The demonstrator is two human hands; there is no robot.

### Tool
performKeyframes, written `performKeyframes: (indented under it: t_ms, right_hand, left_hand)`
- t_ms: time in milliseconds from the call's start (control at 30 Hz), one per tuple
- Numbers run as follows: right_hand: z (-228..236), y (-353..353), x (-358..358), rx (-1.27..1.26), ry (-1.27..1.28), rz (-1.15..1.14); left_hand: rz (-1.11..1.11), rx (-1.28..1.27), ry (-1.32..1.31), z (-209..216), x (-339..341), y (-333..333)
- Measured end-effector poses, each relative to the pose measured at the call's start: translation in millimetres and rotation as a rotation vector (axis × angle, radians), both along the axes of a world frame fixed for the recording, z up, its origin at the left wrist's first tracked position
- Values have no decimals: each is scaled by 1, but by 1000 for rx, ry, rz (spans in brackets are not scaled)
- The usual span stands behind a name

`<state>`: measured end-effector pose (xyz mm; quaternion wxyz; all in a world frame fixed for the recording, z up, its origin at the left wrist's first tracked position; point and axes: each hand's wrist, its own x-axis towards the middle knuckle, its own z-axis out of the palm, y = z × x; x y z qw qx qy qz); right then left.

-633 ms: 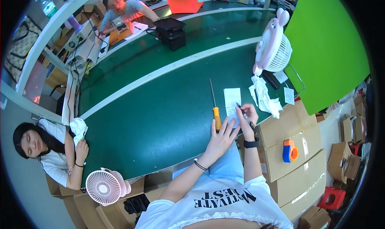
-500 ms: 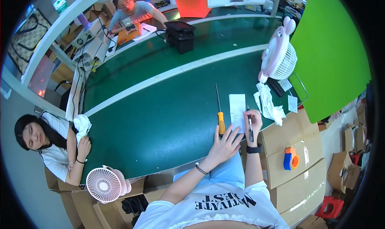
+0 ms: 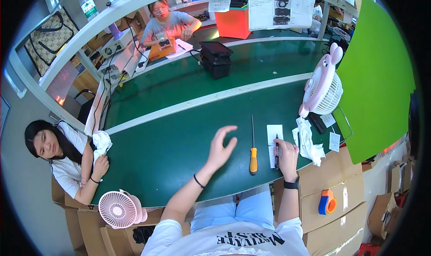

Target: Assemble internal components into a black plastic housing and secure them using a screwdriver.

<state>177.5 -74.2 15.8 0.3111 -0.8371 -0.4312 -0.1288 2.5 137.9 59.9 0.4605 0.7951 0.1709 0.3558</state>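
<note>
1. Right hand (image 3: 285, 155) lies on the green table (image 3: 179, 144), fingers curled around a dark pen (image 3: 276, 152) on a white paper slip (image 3: 274, 137)
2. Left hand (image 3: 221, 147) hovers spread open, holding nothing
3. The screwdriver (image 3: 253, 153) lies between the hands, at 3 o'clock from the left fingers, long axis 12 to 6; the left hand looks slightly nearer
4. Smooth orange handle toward the person, thin steel shaft pointing away; crumpled white cloth (image 3: 307, 141) at 3 o'clock of the slip

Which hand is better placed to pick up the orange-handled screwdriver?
Probably the left hand: it is open and empty, raised just left of the screwdriver. The right hand sits about as close but already holds a pen on the paper slip.
</note>
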Motion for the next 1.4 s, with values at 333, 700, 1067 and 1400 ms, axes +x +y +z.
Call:
performKeyframes:
  t_ms: [333, 700, 1067, 1400]
  right_hand:
    - [-3, 3, 25, 150, 61, -80]
    - [3, 5, 24, 254, 112, -159]
    - [-2, 2, 24, 373, 146, -195]
    - [-5, -8, 13, 461, 22, -120]
  left_hand:
    - [230, -121, 105, -40, 85, 166]
    - [452, 244, 322, -38, 184, 272]
    - [564, 49, 170, -28, 123, 260]
    - [464, 231, 145, -6, -35, 120]
